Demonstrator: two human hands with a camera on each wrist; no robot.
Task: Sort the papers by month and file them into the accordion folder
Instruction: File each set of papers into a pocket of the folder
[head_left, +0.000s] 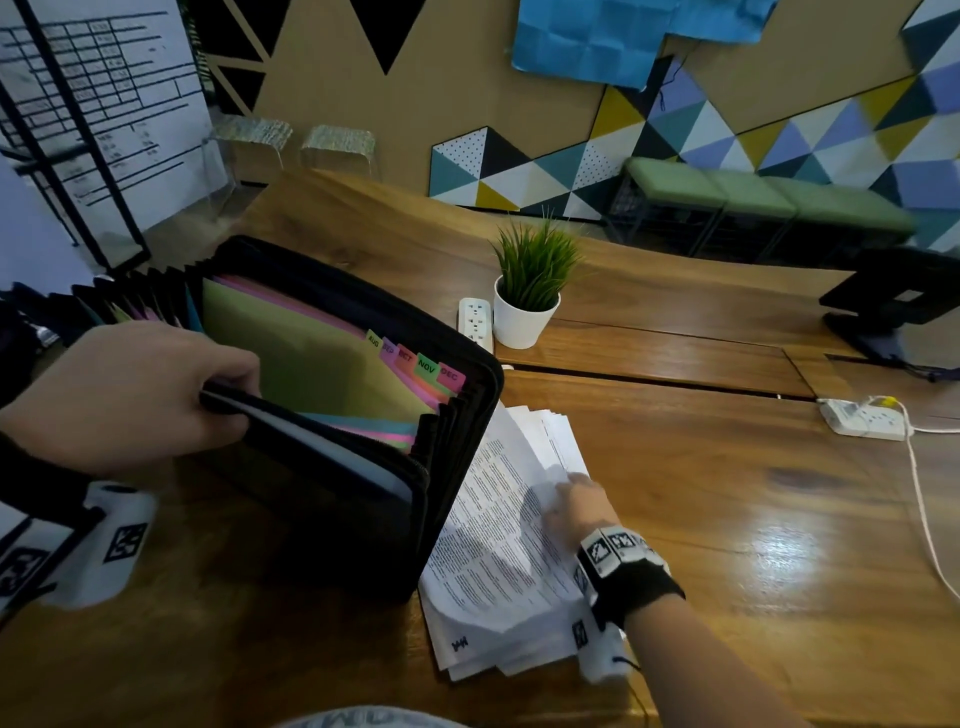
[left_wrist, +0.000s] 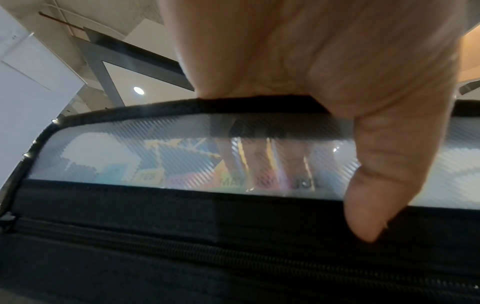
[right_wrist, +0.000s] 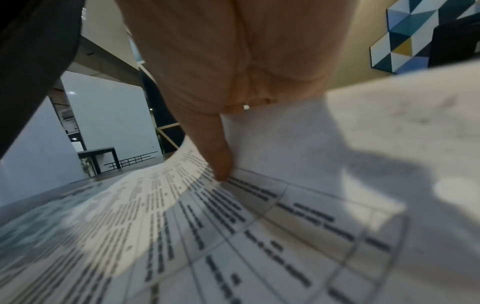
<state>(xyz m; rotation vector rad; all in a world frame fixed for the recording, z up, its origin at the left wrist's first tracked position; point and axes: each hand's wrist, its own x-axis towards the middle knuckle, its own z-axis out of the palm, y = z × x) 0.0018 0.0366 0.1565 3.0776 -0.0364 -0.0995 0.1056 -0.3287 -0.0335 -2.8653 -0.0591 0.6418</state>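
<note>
A black accordion folder (head_left: 337, 519) stands open on the wooden table (head_left: 727, 519), showing coloured dividers with tabs (head_left: 415, 361) reading AUG to DEC. My left hand (head_left: 228, 389) grips the near front panels at their top edge and holds them apart from the green divider. In the left wrist view the thumb (left_wrist: 376, 185) lies over the translucent front panel (left_wrist: 130, 154). A stack of printed papers (head_left: 483, 561) lies right of the folder. My right hand (head_left: 571, 499) pinches the right edge of the top sheet (right_wrist: 363, 144), which curls upward, thumb (right_wrist: 218, 156) on it.
A potted plant (head_left: 527, 301) and a white power strip (head_left: 476, 322) sit just behind the folder's right corner. Another power strip (head_left: 865, 418) with a cable lies at the far right, near a black stand (head_left: 893, 301). Bare tabletop extends right of the papers.
</note>
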